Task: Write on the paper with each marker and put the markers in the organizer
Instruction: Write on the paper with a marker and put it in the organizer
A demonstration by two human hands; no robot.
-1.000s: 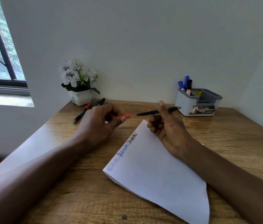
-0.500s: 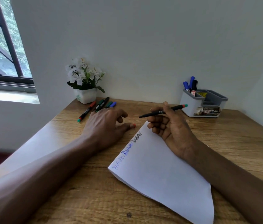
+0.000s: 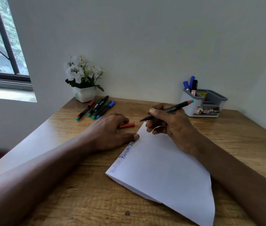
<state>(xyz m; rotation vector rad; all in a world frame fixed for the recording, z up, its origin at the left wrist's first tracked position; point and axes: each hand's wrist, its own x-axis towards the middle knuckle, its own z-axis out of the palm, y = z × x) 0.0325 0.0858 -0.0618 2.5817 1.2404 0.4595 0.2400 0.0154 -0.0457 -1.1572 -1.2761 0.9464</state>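
My right hand [image 3: 169, 128] grips an uncapped black marker [image 3: 171, 110] with a red and teal end, its tip hovering just above the far corner of the white paper [image 3: 161, 168]. The paper carries blue and black writing along its left edge. My left hand [image 3: 111, 132] rests flat on the table, thumb pressing the paper's left edge. The red cap [image 3: 127, 125] lies on the wood just under its fingertips. Several capped markers [image 3: 96, 108] lie by the flower pot. The grey and white organizer [image 3: 202, 103] at the back right holds three markers.
A white pot of white flowers [image 3: 84, 82] stands at the back left against the wall. The wooden table [image 3: 243, 136] ends at the wall behind and drops off on the left. A window is at far left.
My left hand has set the red cap down on the table and moved onto the paper's edge. My right hand has turned the marker into a writing grip and lowered its tip toward the paper.
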